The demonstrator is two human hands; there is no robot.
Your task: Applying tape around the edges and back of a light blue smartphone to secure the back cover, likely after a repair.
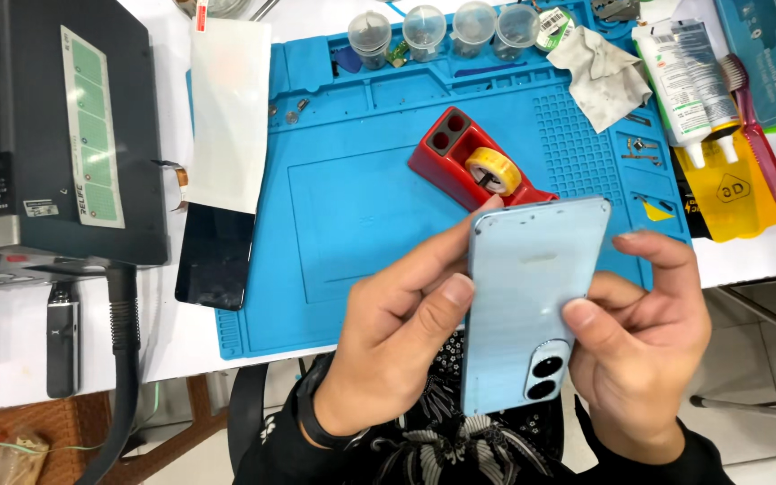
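Blue work mat (352, 207), red tape dispenser (469, 166) beyond, both hands (406, 346) (644, 350) grasping pale-blue phone back (532, 296)

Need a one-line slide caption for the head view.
Both hands, left hand and right hand, hold a light blue phone back-side up over a blue work mat, red tape dispenser behind.

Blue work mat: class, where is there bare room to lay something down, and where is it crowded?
Free: the blue mat's recessed centre, between the black panel and red tape dispenser. Crowded: the far edge with lidded jars and rag, and the screw-strewn right strip.
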